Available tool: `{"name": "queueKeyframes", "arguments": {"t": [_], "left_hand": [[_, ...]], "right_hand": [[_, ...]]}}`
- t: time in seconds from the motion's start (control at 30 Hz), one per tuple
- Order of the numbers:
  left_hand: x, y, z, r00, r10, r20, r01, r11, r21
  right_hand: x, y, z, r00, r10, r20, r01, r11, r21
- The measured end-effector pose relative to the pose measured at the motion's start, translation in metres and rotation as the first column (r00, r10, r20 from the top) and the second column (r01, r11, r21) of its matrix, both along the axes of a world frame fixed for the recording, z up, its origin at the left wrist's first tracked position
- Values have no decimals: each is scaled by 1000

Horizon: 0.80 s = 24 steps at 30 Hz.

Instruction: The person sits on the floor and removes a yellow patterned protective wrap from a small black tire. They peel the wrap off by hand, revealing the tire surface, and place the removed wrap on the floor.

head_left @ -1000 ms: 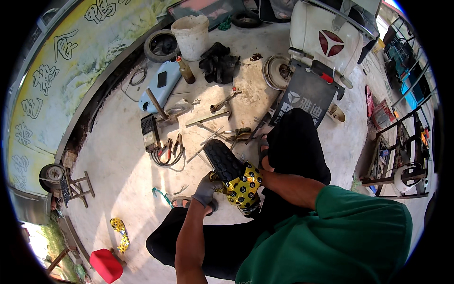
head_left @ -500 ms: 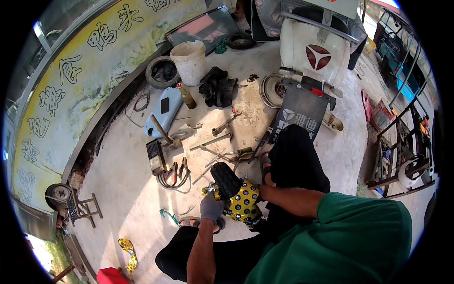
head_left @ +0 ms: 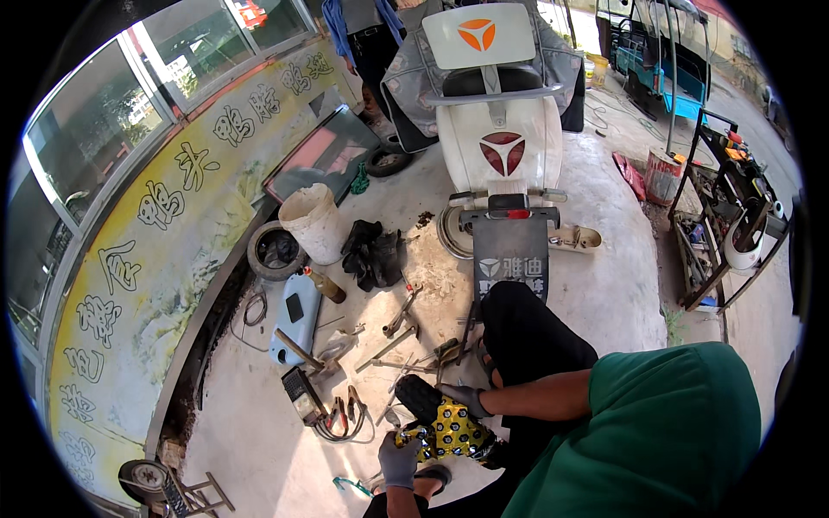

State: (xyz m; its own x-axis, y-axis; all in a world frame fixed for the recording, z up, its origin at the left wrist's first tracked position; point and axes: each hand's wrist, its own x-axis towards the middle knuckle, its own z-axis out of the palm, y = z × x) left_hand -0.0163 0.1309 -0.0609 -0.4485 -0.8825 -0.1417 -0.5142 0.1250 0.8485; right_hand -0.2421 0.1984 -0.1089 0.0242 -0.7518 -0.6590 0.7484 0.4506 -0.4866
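Between my legs I have a black tyre with a knobbly tread, partly covered in yellow foil wrapping with black spots. My left hand, in a grey glove, is closed on a loose edge of the wrapping at the near left. My right hand, also in a grey glove, grips the tyre's upper right side, where bare tread meets wrapping; its fingertips are partly hidden. Just beyond lie loose wrenches and bars on the concrete. A black box with clamp cables lies to the left.
A white scooter with a black mud flap stands ahead. At left are a white bucket, an old tyre, a blue panel and a bottle. A tool rack stands at right. Someone stands behind.
The view has tilted up, bringing in windows and a standing person. My right hand has come up into sight on the tyre's side. More tread shows, and the wrapping hangs looser near my left hand.
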Motion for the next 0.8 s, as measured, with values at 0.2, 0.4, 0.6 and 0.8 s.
{"name": "queueKeyframes", "arguments": {"t": [0.2, 0.4, 0.6, 0.8], "left_hand": [[-18, 15, 16, 980, -150, -130, 153, 988, 12], [-18, 26, 35, 966, -124, -225, 179, 953, 243], [-32, 37, 76, 840, 0, -542, 245, 892, 380], [-46, 54, 44, 852, 12, -524, 211, 908, 363]], "right_hand": [[-16, -5, -15, 918, 120, -377, -60, 984, 166], [-5, -2, 4, 524, 241, -817, -243, 962, 127], [-17, -9, -24, 495, 248, -833, -268, 955, 126], [2, 27, 70, 299, 65, -952, -277, 961, -21]]}}
